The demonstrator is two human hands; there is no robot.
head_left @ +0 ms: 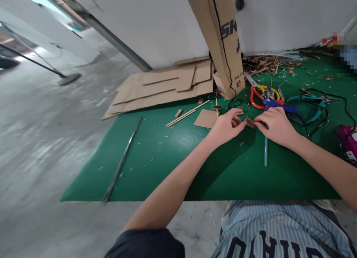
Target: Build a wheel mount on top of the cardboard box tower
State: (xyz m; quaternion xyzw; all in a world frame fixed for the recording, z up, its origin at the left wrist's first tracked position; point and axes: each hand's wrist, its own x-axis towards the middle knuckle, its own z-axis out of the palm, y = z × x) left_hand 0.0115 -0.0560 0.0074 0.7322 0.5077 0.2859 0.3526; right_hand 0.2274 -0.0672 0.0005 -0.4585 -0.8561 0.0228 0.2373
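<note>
A small piece of brown cardboard (pixel 250 122) is pinched between both hands above the green tabletop. My left hand (pixel 227 126) grips its left end with thumb and fingertips. On the other end, my right hand (pixel 276 126) is closed in a similar pinch. Just behind my right hand is a blue glue gun (pixel 279 106), its nozzle end partly covered. A translucent glue stick (pixel 266 152) lies below that hand. Left of my left hand are a square cardboard piece (pixel 205 118) and a thin stick with small cardboard pieces on it (pixel 216 107).
Thin wooden sticks (pixel 184 116) and flat cardboard sheets (pixel 164 87) lie to the left. A tall cardboard box (pixel 223 38) stands behind. Red-and-yellow-handled scissors (pixel 256 98), teal pliers (pixel 318 111), a black cable (pixel 344 102) and cardboard scraps (pixel 267 64) are at the right.
</note>
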